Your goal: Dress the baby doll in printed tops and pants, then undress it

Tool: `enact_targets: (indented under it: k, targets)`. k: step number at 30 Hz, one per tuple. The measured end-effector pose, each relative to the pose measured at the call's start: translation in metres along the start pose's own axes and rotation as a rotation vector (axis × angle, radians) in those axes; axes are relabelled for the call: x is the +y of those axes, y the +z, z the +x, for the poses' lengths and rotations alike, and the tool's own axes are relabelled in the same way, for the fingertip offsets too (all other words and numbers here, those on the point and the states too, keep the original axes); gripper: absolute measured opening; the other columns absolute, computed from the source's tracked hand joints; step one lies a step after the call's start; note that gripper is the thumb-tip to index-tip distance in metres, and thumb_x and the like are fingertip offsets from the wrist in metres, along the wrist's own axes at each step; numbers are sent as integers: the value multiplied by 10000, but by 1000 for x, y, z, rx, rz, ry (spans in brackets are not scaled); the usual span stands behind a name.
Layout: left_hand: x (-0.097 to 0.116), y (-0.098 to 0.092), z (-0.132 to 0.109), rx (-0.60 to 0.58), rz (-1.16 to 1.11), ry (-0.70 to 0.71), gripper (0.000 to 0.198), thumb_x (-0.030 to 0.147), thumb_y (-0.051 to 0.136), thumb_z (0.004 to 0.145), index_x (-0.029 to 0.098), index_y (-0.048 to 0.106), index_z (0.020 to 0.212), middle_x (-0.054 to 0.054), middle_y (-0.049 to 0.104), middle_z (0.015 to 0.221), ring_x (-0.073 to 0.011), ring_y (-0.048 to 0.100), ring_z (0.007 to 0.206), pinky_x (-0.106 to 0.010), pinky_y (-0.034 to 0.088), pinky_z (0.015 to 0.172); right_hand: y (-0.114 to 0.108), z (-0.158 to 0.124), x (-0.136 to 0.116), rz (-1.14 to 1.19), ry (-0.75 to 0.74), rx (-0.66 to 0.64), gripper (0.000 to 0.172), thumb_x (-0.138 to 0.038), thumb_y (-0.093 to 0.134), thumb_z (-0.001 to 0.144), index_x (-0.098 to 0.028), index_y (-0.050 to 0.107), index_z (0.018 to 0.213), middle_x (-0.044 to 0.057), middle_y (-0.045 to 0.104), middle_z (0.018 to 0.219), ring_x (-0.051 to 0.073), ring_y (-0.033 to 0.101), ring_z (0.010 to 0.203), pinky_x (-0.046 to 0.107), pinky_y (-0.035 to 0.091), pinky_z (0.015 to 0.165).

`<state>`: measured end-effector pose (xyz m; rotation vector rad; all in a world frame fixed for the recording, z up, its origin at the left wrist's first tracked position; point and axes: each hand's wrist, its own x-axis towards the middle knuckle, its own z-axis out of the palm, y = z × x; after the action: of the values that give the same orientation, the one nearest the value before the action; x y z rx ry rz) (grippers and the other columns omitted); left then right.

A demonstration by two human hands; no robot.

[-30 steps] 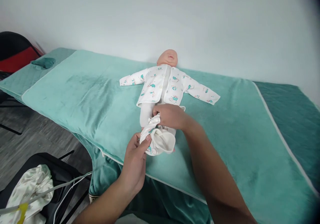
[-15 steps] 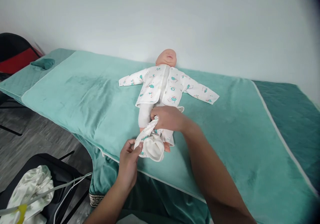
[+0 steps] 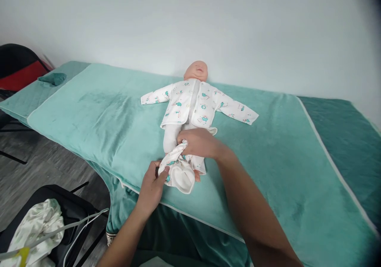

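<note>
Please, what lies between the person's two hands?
In the head view, bunched white printed cloth lies between the left hand and right hand; both hold it.

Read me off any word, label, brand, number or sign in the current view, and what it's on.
No readable text in view.
Printed jacket: small figures; any lettering is too small to read.
Bunched garment: similar print, too small to read.
Yellow band on the grey cable: blurred, nothing legible.
</note>
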<state>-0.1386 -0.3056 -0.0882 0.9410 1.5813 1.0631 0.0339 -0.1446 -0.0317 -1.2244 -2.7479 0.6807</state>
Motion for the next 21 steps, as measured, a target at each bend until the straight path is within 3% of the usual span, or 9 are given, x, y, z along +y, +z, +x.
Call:
enact_targets:
  k: [6,12,17,21]
  targets:
    - [2,2,9,24,-136,-4,412,615,622,923,204,599,942,18,560,831,-142,470,772,-253,383,713,-3,-1,4,173,-15,36,86,-225,754,818,-184,711,881,-13,738,935,147,618,847,268,316,705]
    - [-9,7,37,166,-74,192,441,636,607,923,203,589,1005,-1,581,853,-154,506,769,-261,412,702,-3,1,9,362,-53,41,122,-241,750,801,-185,687,889,-33,711,907,130,598,832,240,343,705]
    - [-6,8,66,250,-108,304,441,635,603,926,199,577,989,-24,600,930,-164,557,844,-266,453,751,1,4,4,262,3,73,186,-320,732,838,-178,623,790,-19,684,825,134,575,765,253,302,659]
    - [4,6,85,232,-157,348,455,640,623,908,194,592,991,-35,630,972,-166,586,892,-271,471,803,2,4,0,213,-20,77,216,-354,740,846,-178,620,811,-8,704,870,146,596,798,255,300,667]
